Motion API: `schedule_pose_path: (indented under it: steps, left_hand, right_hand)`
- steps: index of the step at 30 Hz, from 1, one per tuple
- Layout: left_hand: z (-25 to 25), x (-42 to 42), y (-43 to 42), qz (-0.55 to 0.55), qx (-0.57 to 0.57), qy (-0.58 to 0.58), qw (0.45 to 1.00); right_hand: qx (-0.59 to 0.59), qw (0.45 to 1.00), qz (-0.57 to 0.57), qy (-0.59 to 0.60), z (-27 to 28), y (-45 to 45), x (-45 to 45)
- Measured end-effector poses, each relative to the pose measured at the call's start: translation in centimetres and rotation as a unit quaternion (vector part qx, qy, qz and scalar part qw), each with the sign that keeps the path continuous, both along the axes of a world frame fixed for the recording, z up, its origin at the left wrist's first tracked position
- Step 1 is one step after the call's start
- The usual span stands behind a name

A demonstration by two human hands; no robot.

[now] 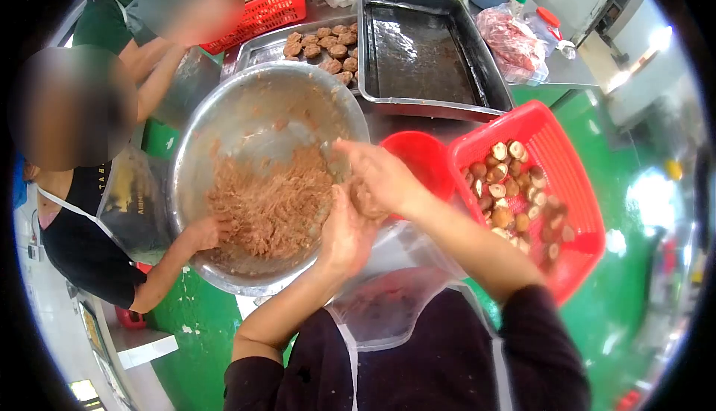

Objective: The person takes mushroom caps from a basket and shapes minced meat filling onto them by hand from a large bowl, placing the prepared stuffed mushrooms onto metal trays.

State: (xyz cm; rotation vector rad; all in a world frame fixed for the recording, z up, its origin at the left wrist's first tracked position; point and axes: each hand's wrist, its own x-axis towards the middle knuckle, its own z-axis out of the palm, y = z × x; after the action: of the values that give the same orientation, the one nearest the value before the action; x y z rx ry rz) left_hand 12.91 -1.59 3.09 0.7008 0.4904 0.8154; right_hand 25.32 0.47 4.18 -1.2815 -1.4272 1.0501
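My left hand (346, 233) is closed around a brown mushroom cap (365, 201), partly hidden between my two hands. My right hand (382, 176) lies against it from above, with fingers stretched out to the left. Both are at the right side of a large metal bowl (261, 86). Inside the bowl is a big mass of brown minced meat (272, 206). A co-worker's hand (205, 232) reaches into the meat from the left.
Right of me is a red basket (585, 217) of mushrooms (511, 187), with a red bowl (418, 159) beside it. Behind stand a black tray (425, 53), a metal tray of filled mushrooms (335, 42), another red basket (257, 16) and bagged meat (511, 42). Two co-workers stand left.
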Motion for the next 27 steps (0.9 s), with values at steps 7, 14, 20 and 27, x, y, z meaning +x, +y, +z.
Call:
schedule_pose_path:
  steps: [7, 14, 20, 27]
  left_hand:
    - [0.4, 2.8, 2.1, 0.023, -0.135, -0.023, 0.990]
    - [0.5, 4.0, 5.0, 0.020, -0.113, 0.026, 0.993]
    - [0.5, 5.7, 7.8, 0.074, -0.158, 0.102, 0.979]
    - [0.8, 5.5, 13.7, 0.060, -0.189, 0.123, 0.972]
  right_hand:
    - [0.207, 0.893, -0.056, -0.395, 0.5, 0.1, 2.3]
    - [0.059, 0.994, -0.018, 0.085, -0.4, 3.3, 6.5]
    - [0.156, 0.964, 0.090, -0.197, -1.2, 5.1, 7.1]
    - [0.135, 0.988, 0.060, -0.046, -1.8, 10.3, 9.3]
